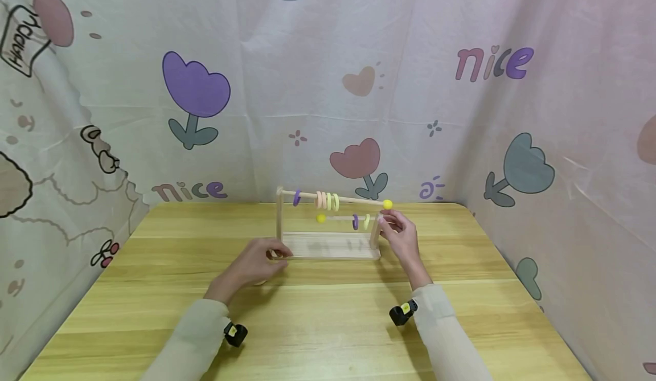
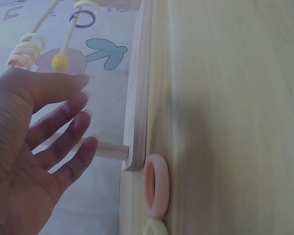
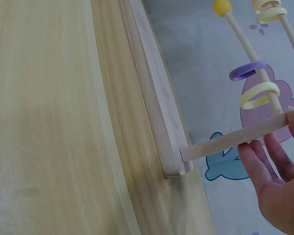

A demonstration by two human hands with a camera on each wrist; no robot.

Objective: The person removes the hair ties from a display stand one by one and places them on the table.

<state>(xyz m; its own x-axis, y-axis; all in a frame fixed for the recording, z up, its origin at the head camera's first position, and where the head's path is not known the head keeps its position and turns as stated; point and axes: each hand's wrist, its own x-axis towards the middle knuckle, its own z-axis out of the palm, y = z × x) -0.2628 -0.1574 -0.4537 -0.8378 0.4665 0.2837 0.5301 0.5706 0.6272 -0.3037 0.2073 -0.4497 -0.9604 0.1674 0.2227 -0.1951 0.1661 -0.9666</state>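
A wooden ring stand has a flat base (image 1: pixel 328 246), a tall left post (image 1: pixel 279 216) and a shorter right post (image 3: pixel 232 140). Purple, pink and pale yellow rings hang on its upper rod (image 1: pixel 353 200), which ends in a yellow ball (image 1: pixel 388 204). The lower rod carries a purple ring (image 3: pixel 247 70) and a pale yellow ring (image 3: pixel 259 95). My right hand (image 1: pixel 401 236) pinches the top of the right post between thumb and fingers. Near the base's left end, my left hand (image 1: pixel 258 262) has loosely bent fingers and holds nothing.
Beside the base's left end, a pink ring (image 2: pixel 157 186) and a pale yellow ring (image 2: pixel 156 227) are on the wooden table (image 1: pixel 328 324). A patterned cloth (image 1: pixel 287 85) hangs behind the table. Each wrist wears a small black camera.
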